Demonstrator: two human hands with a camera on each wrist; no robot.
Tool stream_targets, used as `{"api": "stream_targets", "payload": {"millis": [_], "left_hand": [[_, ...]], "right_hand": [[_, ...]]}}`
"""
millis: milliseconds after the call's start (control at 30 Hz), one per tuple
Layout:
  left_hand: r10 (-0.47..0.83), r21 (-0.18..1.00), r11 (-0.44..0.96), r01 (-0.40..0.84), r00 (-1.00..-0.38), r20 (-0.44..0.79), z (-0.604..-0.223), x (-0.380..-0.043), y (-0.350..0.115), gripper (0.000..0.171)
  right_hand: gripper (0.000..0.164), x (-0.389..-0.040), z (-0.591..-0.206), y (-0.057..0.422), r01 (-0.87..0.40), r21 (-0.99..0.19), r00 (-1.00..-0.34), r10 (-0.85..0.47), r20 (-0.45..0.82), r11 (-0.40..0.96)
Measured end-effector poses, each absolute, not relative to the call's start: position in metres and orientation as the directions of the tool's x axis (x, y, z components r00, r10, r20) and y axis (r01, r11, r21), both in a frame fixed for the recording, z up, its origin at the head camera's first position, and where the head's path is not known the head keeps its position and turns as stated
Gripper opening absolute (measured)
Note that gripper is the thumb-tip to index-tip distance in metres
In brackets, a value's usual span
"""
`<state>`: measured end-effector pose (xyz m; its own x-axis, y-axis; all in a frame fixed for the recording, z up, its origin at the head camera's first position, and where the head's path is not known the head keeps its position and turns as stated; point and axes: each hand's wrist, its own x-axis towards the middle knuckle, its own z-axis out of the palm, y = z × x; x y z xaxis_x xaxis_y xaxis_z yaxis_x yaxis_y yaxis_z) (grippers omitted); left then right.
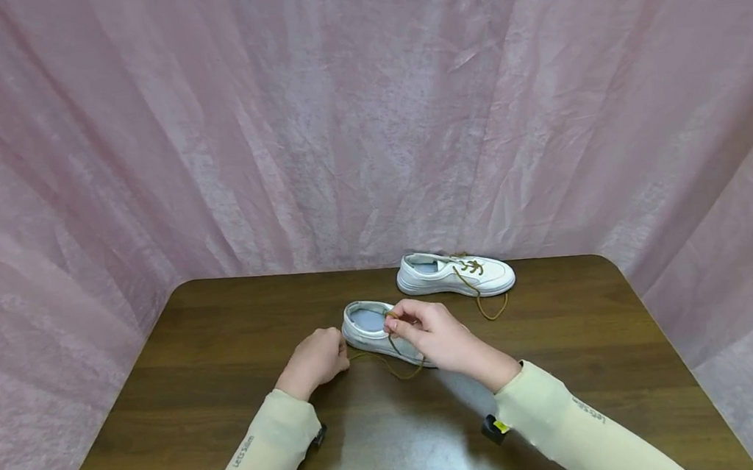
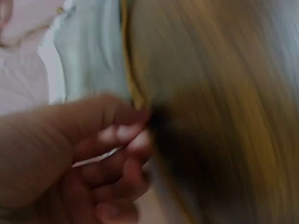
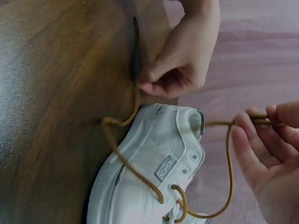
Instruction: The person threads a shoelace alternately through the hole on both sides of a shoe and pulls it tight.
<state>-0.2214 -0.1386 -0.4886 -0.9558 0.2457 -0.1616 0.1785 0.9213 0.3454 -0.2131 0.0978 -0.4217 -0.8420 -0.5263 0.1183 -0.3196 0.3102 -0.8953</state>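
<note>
A white low shoe [image 1: 374, 342] with a grey insole lies in front of me, toe pointing right. In the right wrist view, a mustard-brown shoelace [image 3: 134, 173] comes out of its lower eyelets, while the upper eyelets [image 3: 189, 163] near the collar hold no lace. My left hand [image 1: 319, 354] is beside the heel, pinching one length of that lace between thumb and fingers. Above the shoe opening, my right hand [image 1: 439, 335] pinches the other length, which bows out in a loop in the right wrist view. The left wrist view is blurred.
Behind and to the right stands a second white shoe [image 1: 456, 280]; its brown lace is threaded, with a long loop [image 1: 493, 314] trailing on the tabletop. The brown wooden table [image 1: 237, 320] ends at a pink curtain [image 1: 367, 118] along the back.
</note>
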Motion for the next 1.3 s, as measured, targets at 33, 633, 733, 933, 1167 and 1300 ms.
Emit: {"api": "stream_targets", "payload": {"millis": [33, 633, 733, 933, 1167, 1300], "left_hand": [[0.299, 0.385, 0.899, 0.210, -0.935, -0.188, -0.488, -0.219, -0.134, 0.020], [0.561, 0.809, 0.468, 0.355, -0.827, 0.039, -0.423, -0.205, -0.086, 0.000], [0.490, 0.814, 0.441, 0.378, -0.861, 0.135, -0.422, -0.208, -0.086, 0.004], [0.416, 0.792, 0.468, 0.391, -0.889, 0.193, -0.425, -0.213, -0.087, 0.002], [0.343, 0.750, 0.542, 0.378, -0.915, 0.213, -0.431, -0.220, -0.089, 0.006], [0.286, 0.676, 0.615, 0.406, -0.914, 0.289, -0.440, -0.227, -0.083, 0.007]], "right_hand": [[0.013, -0.214, -0.422, 0.097, -0.318, -0.897, -0.847, -0.517, 0.124, 0.306], [0.027, -0.219, -0.433, 0.112, -0.325, -0.815, -0.822, -0.569, -0.007, 0.479], [0.022, -0.220, -0.426, 0.117, -0.343, -0.823, -0.796, -0.605, -0.002, 0.454], [0.021, -0.227, -0.416, 0.132, -0.349, -0.815, -0.846, -0.530, 0.060, 0.463], [0.024, -0.240, -0.388, 0.155, -0.244, -0.960, -0.932, -0.307, 0.194, 0.136], [0.025, -0.247, -0.366, 0.169, -0.282, -0.955, -0.942, -0.161, 0.294, -0.093]]}}
